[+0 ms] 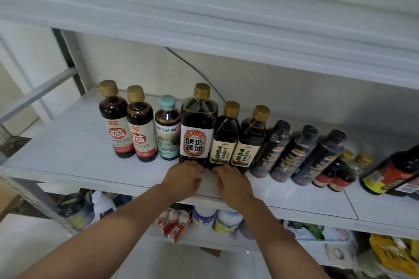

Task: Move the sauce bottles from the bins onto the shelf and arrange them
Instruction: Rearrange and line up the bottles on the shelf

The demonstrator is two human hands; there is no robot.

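A row of dark sauce bottles stands on the white shelf [74, 154]. From the left come two red-labelled bottles [123, 124], a teal-capped bottle [167, 131], a large square soy bottle [196, 129], two gold-capped bottles with cream labels [235, 140], three black shrink-wrapped bottles [294, 154], two small bottles [337, 172] and a big red-labelled one [394, 174]. My left hand [183, 178] touches the base of the large soy bottle with its fingertips. My right hand [231, 182] lies beside it, fingertips at the foot of the nearest cream-labelled bottle.
An upper shelf board [204, 18] hangs low over the bottle caps. A dark cable [192, 68] runs down the back wall. The shelf below holds jars, white containers [204, 213] and packets [390, 253]. The shelf's left part is bare.
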